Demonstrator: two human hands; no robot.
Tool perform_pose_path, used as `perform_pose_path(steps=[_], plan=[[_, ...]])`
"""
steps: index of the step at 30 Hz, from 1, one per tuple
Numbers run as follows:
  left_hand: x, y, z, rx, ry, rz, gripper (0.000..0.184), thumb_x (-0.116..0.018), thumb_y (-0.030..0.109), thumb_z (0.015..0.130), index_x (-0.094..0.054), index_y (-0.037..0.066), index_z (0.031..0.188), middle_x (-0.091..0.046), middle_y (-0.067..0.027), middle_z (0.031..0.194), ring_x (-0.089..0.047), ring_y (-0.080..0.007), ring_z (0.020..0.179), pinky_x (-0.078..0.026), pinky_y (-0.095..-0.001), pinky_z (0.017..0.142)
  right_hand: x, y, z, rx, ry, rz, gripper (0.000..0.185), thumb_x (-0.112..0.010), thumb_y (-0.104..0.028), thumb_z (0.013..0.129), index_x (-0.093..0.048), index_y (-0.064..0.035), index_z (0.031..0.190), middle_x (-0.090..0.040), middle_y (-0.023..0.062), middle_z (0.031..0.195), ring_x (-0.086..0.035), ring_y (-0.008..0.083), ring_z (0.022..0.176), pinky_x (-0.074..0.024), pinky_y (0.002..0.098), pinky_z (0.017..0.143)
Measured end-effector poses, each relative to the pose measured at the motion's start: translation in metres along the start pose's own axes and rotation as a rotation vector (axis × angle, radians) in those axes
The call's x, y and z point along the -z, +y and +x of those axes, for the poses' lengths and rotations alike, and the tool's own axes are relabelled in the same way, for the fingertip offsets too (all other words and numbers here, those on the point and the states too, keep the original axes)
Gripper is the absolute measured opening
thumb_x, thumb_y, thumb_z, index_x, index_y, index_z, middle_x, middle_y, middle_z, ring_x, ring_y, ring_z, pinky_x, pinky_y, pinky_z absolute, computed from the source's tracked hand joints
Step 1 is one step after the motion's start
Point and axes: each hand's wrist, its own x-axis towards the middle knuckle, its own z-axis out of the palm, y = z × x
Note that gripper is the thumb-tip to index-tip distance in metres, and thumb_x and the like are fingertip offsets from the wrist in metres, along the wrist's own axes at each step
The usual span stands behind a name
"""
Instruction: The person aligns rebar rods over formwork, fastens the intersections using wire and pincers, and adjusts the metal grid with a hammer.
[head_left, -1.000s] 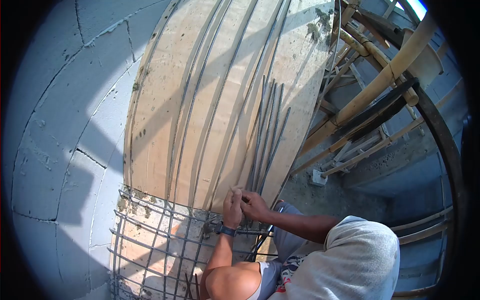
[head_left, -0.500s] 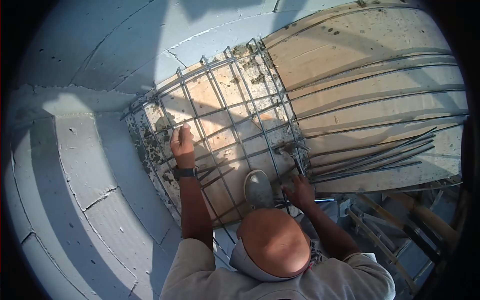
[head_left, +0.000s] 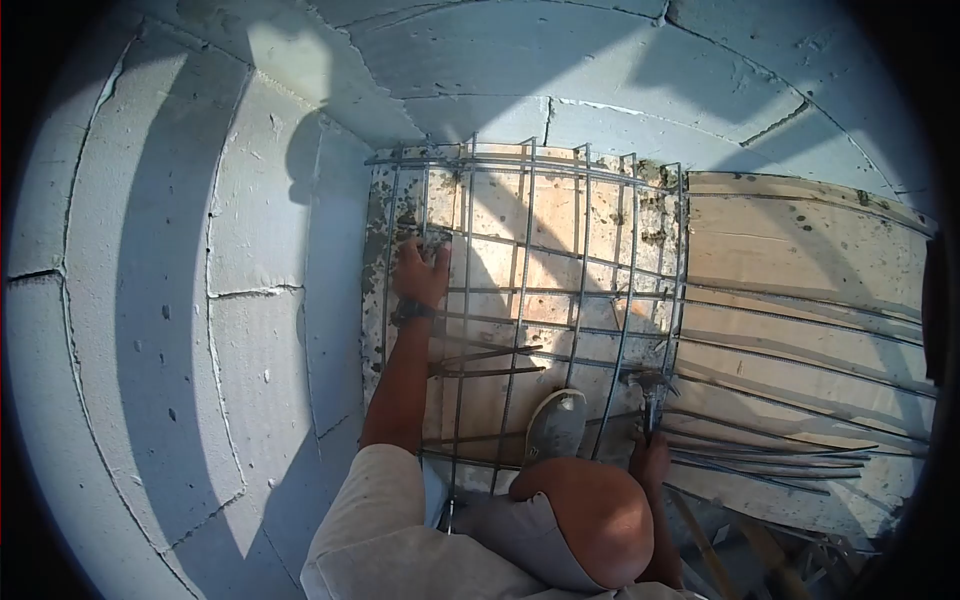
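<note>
My left hand [head_left: 420,275], with a watch on its wrist, is at the upper left of the rebar grid [head_left: 525,270]. Its fingers and thumb close about a bar near a crossing; the exact contact is partly hidden. Low on the grid's right side, my right hand [head_left: 650,458] is wrapped round the handle of a hammer [head_left: 651,392]. The hammer's head lies over the bars near the grid's right edge. Part of the right forearm is hidden behind my bent knee [head_left: 590,515].
My boot [head_left: 556,425] stands among the bars. Loose rebar pieces [head_left: 770,465] lie at right on the plywood [head_left: 800,235], with short pieces [head_left: 490,358] within the grid. Pale block walls [head_left: 255,200] rise left and behind. Timber [head_left: 705,550] shows below right.
The camera view has turned and shifted, so the grid now appears straighter and farther right. My left hand has moved closer to the upper left crossing. The hammer stays in my right hand.
</note>
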Motion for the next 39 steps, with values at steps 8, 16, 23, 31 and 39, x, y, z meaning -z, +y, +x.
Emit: perform_pose_path(steps=[8,16,23,31,39], plan=[[0.032,-0.038,0.034,0.095,0.075,0.162,0.048,-0.066,0.051,0.09,-0.063,0.009,0.114,-0.069,-0.0158,0.107,-0.069,-0.0405,0.092,-0.055,-0.0525,0.075,0.051,-0.039,0.011,-0.099,-0.106,0.642,0.028,-0.06,-0.029,0.1,-0.058,-0.0032,0.09,-0.058,0.0102,0.071,-0.057,0.0253,0.057,-0.0471,0.0379,0.054],[0.0,-0.082,0.042,0.171,-0.061,-0.042,0.054,-0.063,0.058,0.091,-0.073,0.006,0.098,-0.072,-0.0222,0.089,-0.069,-0.0441,0.085,-0.054,-0.0529,0.073,0.101,-0.187,0.112,-0.165,-0.111,1.343,0.019,-0.063,-0.025,0.101,-0.057,-0.0091,0.093,-0.054,-0.0007,0.07,-0.049,0.0083,0.049,-0.0397,0.025,0.045],[0.011,-0.065,0.047,0.225,-0.128,0.132,0.054,-0.065,0.058,0.089,-0.07,0.007,0.105,-0.072,-0.0211,0.092,-0.069,-0.0437,0.087,-0.055,-0.0525,0.073,0.086,-0.258,0.129,0.111,-0.171,1.28,0.02,-0.061,-0.027,0.102,-0.057,-0.0083,0.098,-0.051,-0.0019,0.069,-0.047,0.0076,0.049,-0.0372,0.0255,0.045],[0.009,-0.063,0.035,0.25,0.111,0.015,0.047,-0.08,0.038,0.079,-0.065,0.007,0.111,-0.062,-0.0132,0.113,-0.066,-0.0365,0.098,-0.056,-0.0495,0.079,0.008,-0.428,0.078,0.015,-0.714,1.469,0.032,-0.054,-0.035,0.106,-0.059,-0.0053,0.115,-0.054,0.0004,0.069,-0.049,0.0111,0.048,-0.0388,0.0284,0.044],[0.014,-0.07,0.037,0.146,0.049,0.084,0.036,-0.078,0.035,0.075,-0.071,0.014,0.103,-0.064,-0.0113,0.116,-0.066,-0.036,0.1,-0.057,-0.0465,0.081,-0.091,-0.557,0.085,0.293,-0.518,1.192,0.03,-0.053,-0.033,0.103,-0.052,-0.0048,0.094,-0.056,0.0056,0.071,-0.055,0.0164,0.048,-0.0433,0.0342,0.042]])
